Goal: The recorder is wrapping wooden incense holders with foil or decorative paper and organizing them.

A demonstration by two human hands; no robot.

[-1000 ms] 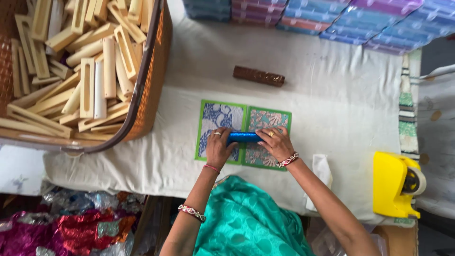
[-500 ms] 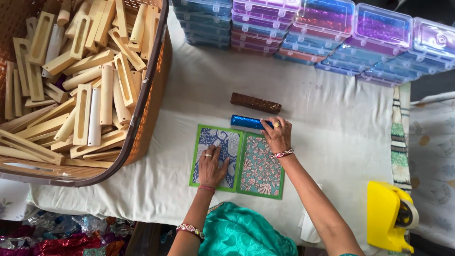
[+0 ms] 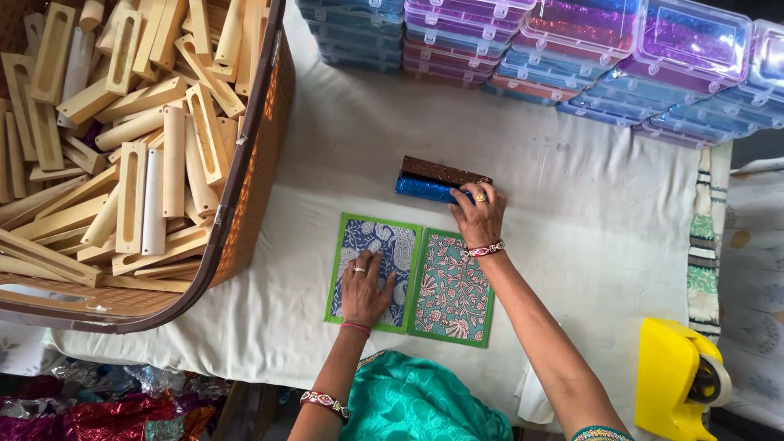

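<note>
Nearest the camera, at the bottom edge, lies a fold of teal cloth (image 3: 416, 404), with a yellow tape dispenser (image 3: 674, 380) off to the right on the white sheet (image 3: 588, 237) that covers the work surface. Just beyond the cloth, the left hand (image 3: 363, 290) rests flat on the blue-patterned half of an open folder with green borders (image 3: 412, 278), its fingers (image 3: 377, 263) spread slightly apart and pressed down, gripping nothing. The folder's other half shows a teal floral print and lies bare. Farther out, the right hand (image 3: 482, 216) reaches past the folder's top edge, its fingers (image 3: 465, 198) curled loosely over the right end of a shiny blue bar (image 3: 425, 190), touching it from above rather than closed round it. That bar lies on the sheet directly against a dark brown bar (image 3: 441, 171), the two side by side and parallel. To the left sits a large woven basket (image 3: 253, 188) heaped with pale wooden blocks (image 3: 131, 139). Farthest away, rows of clear plastic boxes (image 3: 572, 49) are stacked along the far edge.
</note>
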